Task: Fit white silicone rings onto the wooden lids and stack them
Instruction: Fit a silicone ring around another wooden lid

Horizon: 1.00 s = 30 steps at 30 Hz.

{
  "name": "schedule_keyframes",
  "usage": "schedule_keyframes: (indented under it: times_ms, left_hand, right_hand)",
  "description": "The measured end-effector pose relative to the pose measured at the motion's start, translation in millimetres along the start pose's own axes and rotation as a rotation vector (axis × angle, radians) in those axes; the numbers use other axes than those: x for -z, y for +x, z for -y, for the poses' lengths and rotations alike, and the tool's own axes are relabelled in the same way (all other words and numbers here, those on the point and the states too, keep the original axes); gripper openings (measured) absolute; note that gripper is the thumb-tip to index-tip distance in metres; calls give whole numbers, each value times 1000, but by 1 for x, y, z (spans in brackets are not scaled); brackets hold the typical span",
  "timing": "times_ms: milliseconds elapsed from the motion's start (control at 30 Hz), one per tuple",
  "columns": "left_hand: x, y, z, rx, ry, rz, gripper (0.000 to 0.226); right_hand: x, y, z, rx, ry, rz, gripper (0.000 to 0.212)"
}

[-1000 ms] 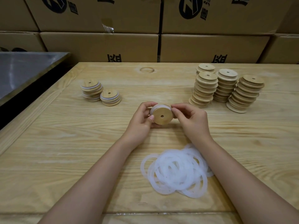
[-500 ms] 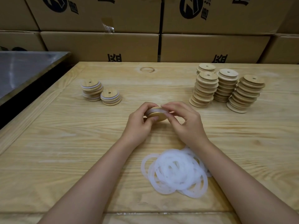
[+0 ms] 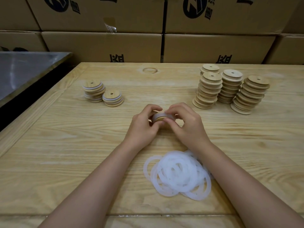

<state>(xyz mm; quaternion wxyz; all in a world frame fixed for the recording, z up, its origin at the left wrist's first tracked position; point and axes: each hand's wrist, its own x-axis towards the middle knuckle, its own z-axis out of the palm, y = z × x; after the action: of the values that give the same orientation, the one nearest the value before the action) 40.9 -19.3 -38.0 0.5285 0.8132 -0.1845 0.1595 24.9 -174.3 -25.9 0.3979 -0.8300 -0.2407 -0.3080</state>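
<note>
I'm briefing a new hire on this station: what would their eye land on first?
The left hand and right hand grip one wooden lid at the centre of the table. Nearer the person lies a loose pile of white rings. Tall stacks of bare lids stand far right, short ringed stacks far left.
</note>
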Motion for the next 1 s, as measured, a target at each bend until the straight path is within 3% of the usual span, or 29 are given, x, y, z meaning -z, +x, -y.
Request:
schedule_keyframes:
  times_ms: [133,200,367,733,1000]
  left_hand:
    - [4,4,-8,77,-197,-75,47]
    - [6,5,-9,113,-283,-101,39]
    - [8,5,-10,160,-246,-135,19]
    - [1,2,-15,162,-286,-178,20]
    - [8,6,-13,251,-434,-65,21]
  right_hand:
    - [3,4,-4,-244,135,13,25]
    - [5,5,-5,-320,258,-2,23]
    - [6,5,-5,-437,472,-31,24]
    - [6,6,-7,-491,661,-93,23]
    - [6,3,-16,-517,789,-18,23]
